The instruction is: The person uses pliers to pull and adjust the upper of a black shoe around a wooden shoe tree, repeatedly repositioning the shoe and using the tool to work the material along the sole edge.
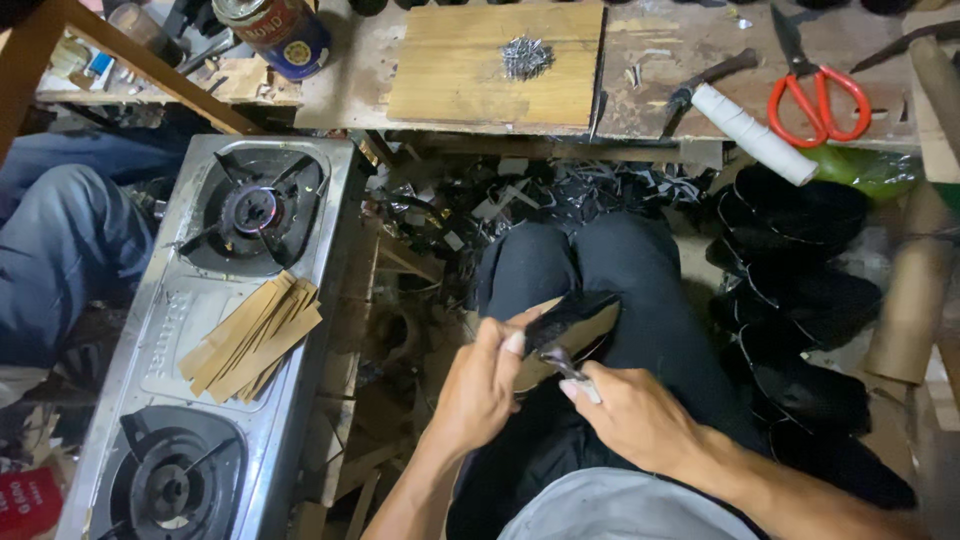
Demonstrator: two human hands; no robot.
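Observation:
On my lap lies a shoe last with a black upper stretched over it (575,322). My left hand (478,385) grips its near end, thumb pressed on the black material. My right hand (635,415) is closed around a pair of metal pliers (563,362), whose jaws bite the black edge at the tan sole side. My knees in dark trousers (590,265) sit under the work.
A steel two-burner gas stove (200,330) stands at left with tan strips (250,335) on it. A wooden board with a heap of small nails (526,56), a hammer (740,105) and red scissors (815,95) lie ahead. Black shoe pieces (800,290) stack at right. Another person's leg (60,250) is far left.

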